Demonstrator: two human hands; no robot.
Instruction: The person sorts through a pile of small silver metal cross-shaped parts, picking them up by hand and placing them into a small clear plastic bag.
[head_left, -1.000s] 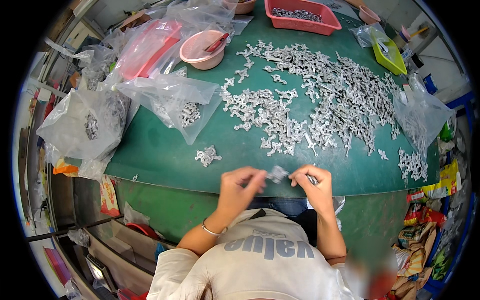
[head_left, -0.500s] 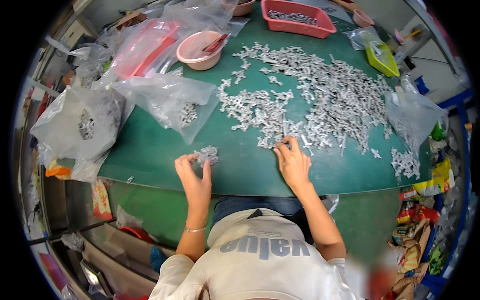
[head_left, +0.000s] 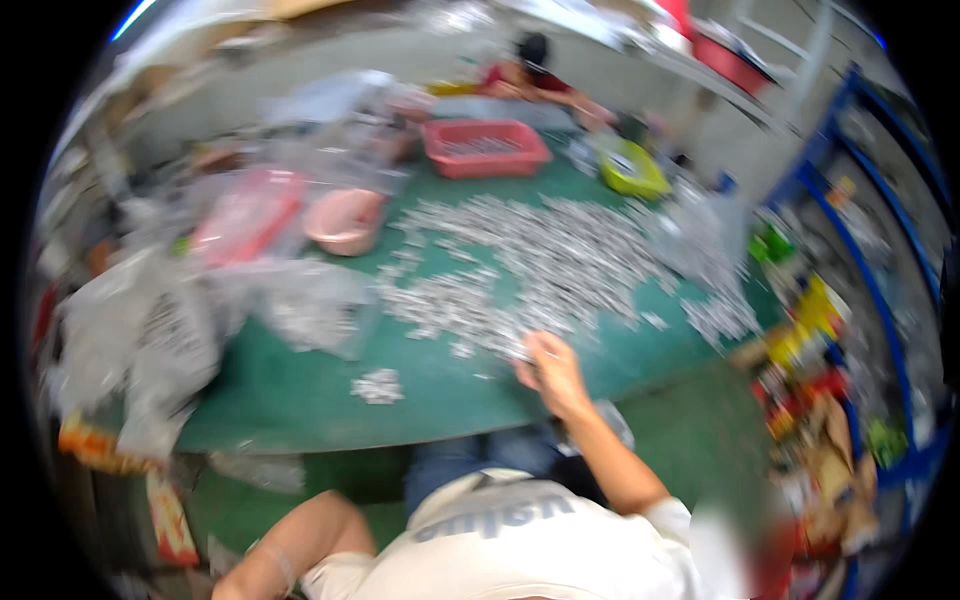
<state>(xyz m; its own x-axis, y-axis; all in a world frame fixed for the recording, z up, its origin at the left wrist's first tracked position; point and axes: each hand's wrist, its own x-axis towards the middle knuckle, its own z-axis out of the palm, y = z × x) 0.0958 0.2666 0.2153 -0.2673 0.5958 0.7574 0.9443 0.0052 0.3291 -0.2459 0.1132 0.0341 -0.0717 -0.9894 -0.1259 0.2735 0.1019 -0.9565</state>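
Note:
My right hand is at the near edge of a spread of small grey metal parts on the green table. Its fingers curl toward the pile and the thumb lies on the left, but blur hides whether anything is between them. My left forearm is bent toward the lower left, and its hand is out of the picture. A small separate heap of the same grey parts lies on the table, left of my right hand.
Clear plastic bags with parts lie at the left. A pink bowl, a pink tray of parts and a yellow-green basket stand farther back. Another person leans at the far end. A blue rack stands right.
My left hand has left the small heap and gone out of view at the lower left. My right hand stays by the pile's near edge. The view has tilted up, showing another person.

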